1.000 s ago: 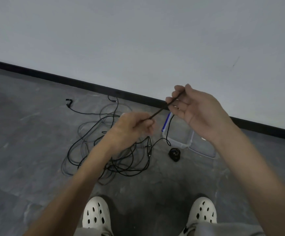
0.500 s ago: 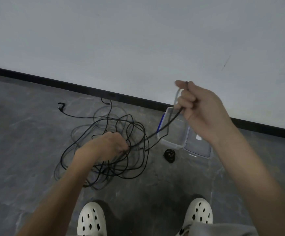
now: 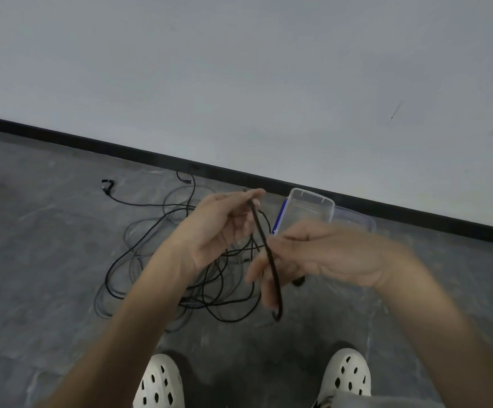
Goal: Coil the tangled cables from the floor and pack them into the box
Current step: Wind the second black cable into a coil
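Head view: left hand (image 3: 218,231) pinches the cable (image 3: 264,242) near-upright, its length hanging across the blurred right hand (image 3: 327,254), grip unclear.

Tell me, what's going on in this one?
A person stands over a tangle of cables on the grey floor, working on one black cable. The left hand pinches it near its end, and it hangs down across the right hand, which is too blurred to show a grip. Most of the cable lies uncoiled. The clear box by the wall is open.
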{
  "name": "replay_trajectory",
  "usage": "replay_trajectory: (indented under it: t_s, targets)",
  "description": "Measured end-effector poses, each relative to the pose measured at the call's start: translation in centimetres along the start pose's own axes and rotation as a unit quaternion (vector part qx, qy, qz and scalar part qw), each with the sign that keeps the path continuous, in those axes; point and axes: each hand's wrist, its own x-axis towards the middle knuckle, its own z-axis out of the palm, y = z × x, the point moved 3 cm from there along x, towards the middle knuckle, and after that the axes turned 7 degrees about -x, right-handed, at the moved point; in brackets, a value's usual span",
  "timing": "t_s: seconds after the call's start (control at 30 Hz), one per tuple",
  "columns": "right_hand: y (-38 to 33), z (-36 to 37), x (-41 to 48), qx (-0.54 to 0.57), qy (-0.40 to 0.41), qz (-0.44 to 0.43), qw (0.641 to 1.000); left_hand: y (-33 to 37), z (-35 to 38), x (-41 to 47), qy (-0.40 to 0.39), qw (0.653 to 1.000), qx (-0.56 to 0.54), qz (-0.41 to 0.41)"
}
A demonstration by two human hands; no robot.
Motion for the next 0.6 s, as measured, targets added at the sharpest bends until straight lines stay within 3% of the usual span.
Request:
replay_trajectory:
  t_s: [0.13, 0.23, 0.37, 0.5, 0.6]
  targets:
    - [1.2, -1.5, 0.5, 0.086, 0.208, 0.157, 0.962, -0.7, 1.1, -0.8, -0.115, 0.970, 0.207, 0.057]
    - [1.9, -2.7, 0.3, -0.053, 0.319, 0.236, 0.916, -0.9, 1.7, -1.3, -0.151, 0.922, 0.343, 0.094]
    - [1.9, -3.1, 1.0, 0.042, 0.385, 0.176, 0.905, -2.2, 2.8, -1.4, -0.179, 0.870, 0.443, 0.120]
    - [1.3, -3.5, 1.0, 0.032, 0.454, 0.099, 0.885, -3.0, 3.0, -1.0, -0.177, 0.845, 0.482, 0.150]
    - [0.5, -3.6, 0.5, 0.042, 0.448, 0.032, 0.893, -2.8, 2.1, -0.6, -0.124, 0.884, 0.436, 0.115]
